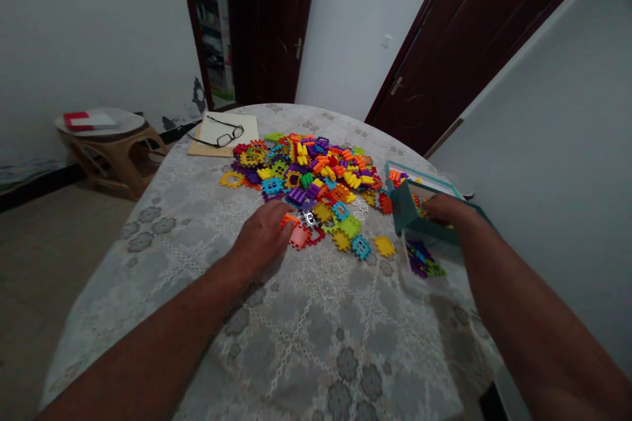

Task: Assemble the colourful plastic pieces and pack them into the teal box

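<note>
A heap of colourful plastic building pieces lies on the table, with flat notched squares and ridged blocks mixed together. At its near left edge is my left hand, fingers curled and closed on an orange building piece. A pink square lies just beside those fingertips. My right hand reaches into a teal box on the right, which has more small colourful pieces inside. The box wall hides most of its fingers, so what they hold does not show.
A clear plastic tub with purple, blue and green pieces stands before the teal box. Eyeglasses rest on a paper pad at the back left. A patterned cloth covers the round table. A stool stands to the left.
</note>
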A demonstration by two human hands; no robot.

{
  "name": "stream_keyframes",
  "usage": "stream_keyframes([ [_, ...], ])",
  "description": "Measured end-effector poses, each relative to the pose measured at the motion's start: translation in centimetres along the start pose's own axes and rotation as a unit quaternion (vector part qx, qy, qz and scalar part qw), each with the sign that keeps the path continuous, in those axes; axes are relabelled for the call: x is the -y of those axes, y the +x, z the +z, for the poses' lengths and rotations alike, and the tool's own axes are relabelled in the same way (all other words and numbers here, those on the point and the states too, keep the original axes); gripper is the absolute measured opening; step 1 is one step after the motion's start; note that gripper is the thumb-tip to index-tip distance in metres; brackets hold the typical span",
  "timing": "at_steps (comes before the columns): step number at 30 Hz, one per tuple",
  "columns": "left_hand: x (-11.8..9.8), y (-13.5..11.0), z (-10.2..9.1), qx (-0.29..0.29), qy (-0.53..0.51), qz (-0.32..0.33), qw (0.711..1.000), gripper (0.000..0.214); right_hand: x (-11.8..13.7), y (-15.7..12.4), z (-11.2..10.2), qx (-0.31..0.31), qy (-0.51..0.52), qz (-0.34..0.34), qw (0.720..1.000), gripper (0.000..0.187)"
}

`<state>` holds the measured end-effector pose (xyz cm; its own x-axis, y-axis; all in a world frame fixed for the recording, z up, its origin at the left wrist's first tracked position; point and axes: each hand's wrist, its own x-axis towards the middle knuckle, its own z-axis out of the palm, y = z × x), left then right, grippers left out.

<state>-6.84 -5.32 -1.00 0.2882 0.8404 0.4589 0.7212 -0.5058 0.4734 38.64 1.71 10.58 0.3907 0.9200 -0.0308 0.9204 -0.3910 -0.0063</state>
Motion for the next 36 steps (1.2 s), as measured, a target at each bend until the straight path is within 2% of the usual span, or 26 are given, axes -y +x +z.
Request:
stream_keyframes([
  [3,-0.2,-0.3,0.0,0.03,0.044,-0.006,0.999,0.038,0.8,-2.4,-1.6,-0.03,-0.026,-0.02,0.999,0.015],
  [6,-0.4,-0.5,-0.2,0.079,0.082,-0.02,0.993,0.049,3.4,-7.9,-1.7,-0.11,0.047,-0.133,0.984,0.024],
  [8,-0.5,-0.5,-0.3,0.11,0.093,-0.02,0.989,0.054,6.1,-12.4,-0.5,-0.096,0.132,-0.224,0.961,0.024],
  [10,-0.6,-0.5,-0.5,0.134,0.099,-0.018,0.986,0.056,9.1,-16.4,1.6,-0.051,0.194,-0.315,0.928,0.023],
  [12,-0.6,-0.4,-0.7,0.146,0.102,-0.016,0.984,0.055,11.6,-19.0,4.1,-0.043,0.209,-0.376,0.902,0.023],
  [13,-0.7,-0.4,-0.8,0.146,0.103,-0.014,0.984,0.052,12.6,-19.8,5.3,-0.044,0.2,-0.39,0.898,0.026],
  [16,-0.9,-0.2,-0.9,0.132,0.109,-0.009,0.985,0.045,14.3,-20.3,8.4,-0.037,0.163,-0.387,0.907,0.032],
  [20,-1.4,-0.1,-1.2,0.136,0.12,-0.009,0.983,0.035,14.9,-19.6,10.8,-0.043,0.162,-0.374,0.912,0.034],
  [25,-1.4,0.1,-1.1,0.136,0.122,-0.013,0.983,0.029,15.6,-19.5,12.0,-0.058,0.17,-0.392,0.902,0.029],
  [29,-0.9,0.1,-0.7,0.1,0.043,-0.031,0.994,0.032,15.5,-19.4,12.1,-0.056,0.199,-0.385,0.9,0.023],
  [32,-1.2,0.3,-0.9,0.075,-0.069,-0.013,0.995,0.037,15.2,-19.3,12.3,-0.076,0.278,-0.399,0.87,0.034],
  [34,-1.9,0.4,-1.3,0.102,-0.143,0.002,0.984,0.037,15.1,-19.4,12.3,-0.078,0.344,-0.408,0.842,0.043],
  [36,-2.9,0.6,-1.8,0.153,-0.205,0.003,0.967,0.035,15.2,-19.6,12.0,-0.063,0.395,-0.41,0.82,0.045],
])
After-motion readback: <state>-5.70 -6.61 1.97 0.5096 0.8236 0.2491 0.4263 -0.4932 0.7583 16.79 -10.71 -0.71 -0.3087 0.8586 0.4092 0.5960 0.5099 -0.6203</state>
